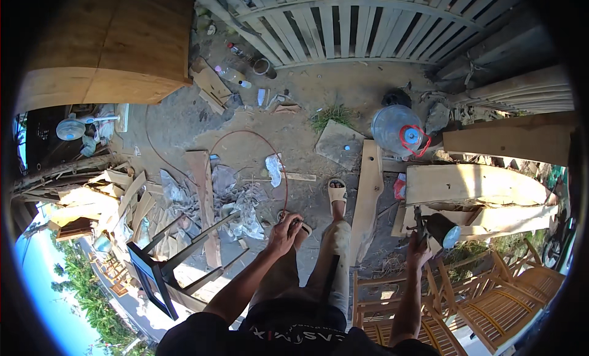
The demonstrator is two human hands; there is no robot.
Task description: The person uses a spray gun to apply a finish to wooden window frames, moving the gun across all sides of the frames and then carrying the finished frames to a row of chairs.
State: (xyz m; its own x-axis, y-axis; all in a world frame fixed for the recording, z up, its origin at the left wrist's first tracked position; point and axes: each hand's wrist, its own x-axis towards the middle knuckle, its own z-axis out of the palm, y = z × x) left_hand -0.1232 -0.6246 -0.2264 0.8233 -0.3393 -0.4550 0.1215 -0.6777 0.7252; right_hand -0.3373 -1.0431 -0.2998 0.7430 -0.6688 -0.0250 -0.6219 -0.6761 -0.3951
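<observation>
My right hand (418,250) is closed around the handle of a spray gun (419,220), out to the right of my legs. The gun's dark cup (439,228) tilts to the right and has a pale bluish end. In front of my left leg, my left hand (286,233) is closed on a thin reddish hose (286,190). That hose loops away over the ground to the left. My fingers hide its end. A dark wooden stool (165,273) lies tipped, legs pointing right, to the left of my left forearm.
Planks (367,202) and rough boards (478,184) lie to the right, with wooden chairs (491,301) nearer. A large water jug (396,130) stands beyond. Plastic sheeting (242,212) and scrap wood (92,202) litter the left. A slatted bench (362,28) spans the back.
</observation>
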